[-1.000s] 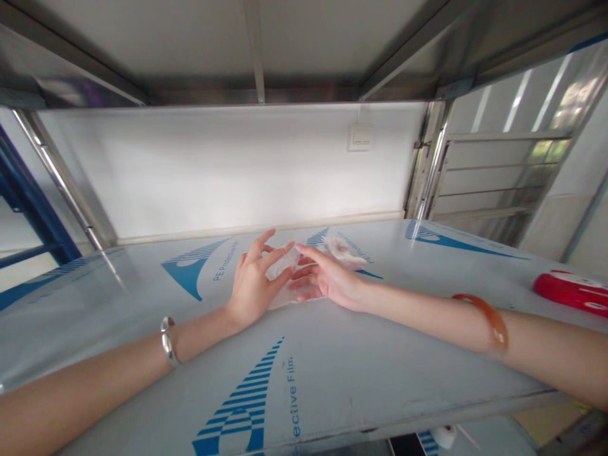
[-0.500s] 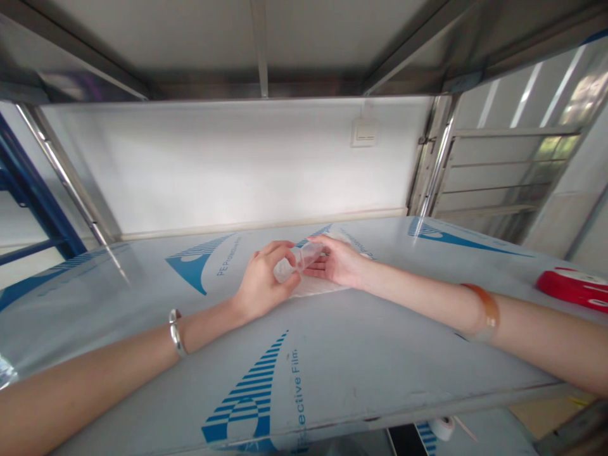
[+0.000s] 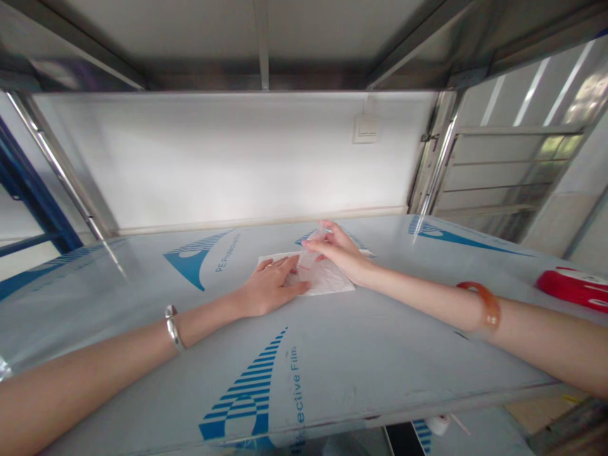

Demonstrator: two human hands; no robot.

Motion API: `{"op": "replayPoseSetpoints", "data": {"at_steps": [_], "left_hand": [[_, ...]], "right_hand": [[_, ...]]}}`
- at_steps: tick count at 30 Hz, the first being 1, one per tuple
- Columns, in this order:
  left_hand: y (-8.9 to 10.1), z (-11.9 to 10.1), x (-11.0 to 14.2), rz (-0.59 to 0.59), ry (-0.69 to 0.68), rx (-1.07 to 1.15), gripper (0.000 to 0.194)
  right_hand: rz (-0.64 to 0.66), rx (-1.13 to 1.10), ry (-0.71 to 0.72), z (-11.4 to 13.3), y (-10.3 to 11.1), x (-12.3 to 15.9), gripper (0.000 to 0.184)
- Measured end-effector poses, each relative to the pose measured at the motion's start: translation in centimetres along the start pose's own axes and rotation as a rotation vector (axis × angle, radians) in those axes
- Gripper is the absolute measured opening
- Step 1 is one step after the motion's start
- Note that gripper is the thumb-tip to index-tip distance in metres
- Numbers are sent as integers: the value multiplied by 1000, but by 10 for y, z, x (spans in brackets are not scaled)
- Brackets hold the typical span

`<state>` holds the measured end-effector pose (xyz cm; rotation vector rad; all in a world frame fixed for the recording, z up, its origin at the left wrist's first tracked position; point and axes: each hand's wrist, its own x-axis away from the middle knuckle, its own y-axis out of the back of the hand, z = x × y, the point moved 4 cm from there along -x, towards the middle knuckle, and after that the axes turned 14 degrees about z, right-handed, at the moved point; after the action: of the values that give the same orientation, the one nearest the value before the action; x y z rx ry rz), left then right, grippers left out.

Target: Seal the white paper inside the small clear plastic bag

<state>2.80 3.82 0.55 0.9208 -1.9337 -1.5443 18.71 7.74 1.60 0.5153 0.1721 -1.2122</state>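
My left hand (image 3: 270,285) lies flat, fingers spread, on a crumpled clear plastic bag (image 3: 330,278) with a white backing. My right hand (image 3: 339,250) pinches a small transparent plastic piece (image 3: 310,256), which stands upright with its lower end on the bag. Faint red marks show near that lower end. The bag lies on a steel tabletop (image 3: 304,380) covered in blue-printed protective film. A silver bangle (image 3: 173,328) circles my left wrist, and an amber bangle (image 3: 477,310) sits on my right forearm.
A red object (image 3: 574,288) lies at the table's right edge. A low metal shelf (image 3: 261,44) spans overhead, with steel uprights at both sides. Behind the table are a white wall (image 3: 213,158) with a switch plate (image 3: 365,128) and a slatted window (image 3: 503,177) on the right.
My left hand has let go of the clear piece and now presses flat on the bag. The bag lies flatter, and my right hand holds the piece upright alone.
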Motion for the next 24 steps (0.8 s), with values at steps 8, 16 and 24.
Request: {"op": "replayPoseSetpoints", "data": {"at_steps": [8,16,24], "left_hand": [[-1,-3,-1,42,-83,-6,61],[4,-1,1,-47,-115,132,56],[12,-1,4,-194,-154,402,41]], "right_hand": [[119,93,93,4,-13,7,87],[102,23,94,10,-14,11,87],[-55,-18,87,14,-9,10,89]]}}
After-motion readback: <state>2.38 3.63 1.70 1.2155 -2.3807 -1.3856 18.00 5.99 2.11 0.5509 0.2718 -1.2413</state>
